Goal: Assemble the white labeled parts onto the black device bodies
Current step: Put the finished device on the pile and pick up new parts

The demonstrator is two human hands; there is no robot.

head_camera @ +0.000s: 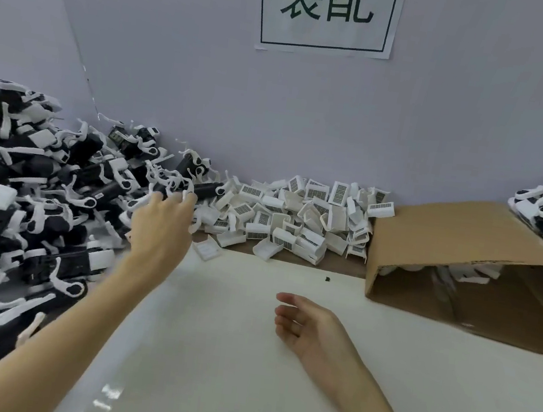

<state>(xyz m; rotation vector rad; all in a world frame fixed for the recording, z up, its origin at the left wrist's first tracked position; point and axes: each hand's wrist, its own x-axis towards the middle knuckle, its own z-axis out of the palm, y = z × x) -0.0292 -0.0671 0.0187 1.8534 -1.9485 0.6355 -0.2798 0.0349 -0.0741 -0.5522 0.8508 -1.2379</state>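
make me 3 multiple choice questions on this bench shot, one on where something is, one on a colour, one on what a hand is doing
1. Where does the heap of white labeled parts lie?
A. against the back wall, between the pile of black device bodies and the cardboard box
B. inside the box
C. under the right hand

2. What colour are the characters on the paper sign?
A. red
B. dark green
C. yellow

3. What is the right hand doing?
A. gripping a black body
B. pinching a white part
C. lying over the white mat, fingers relaxed, holding nothing

Answers: 1 A, the heap sits along the wall between the two. 2 B, the strokes and frame are dark green. 3 C, its palm is empty, while the left hand reaches to the pile's edge.
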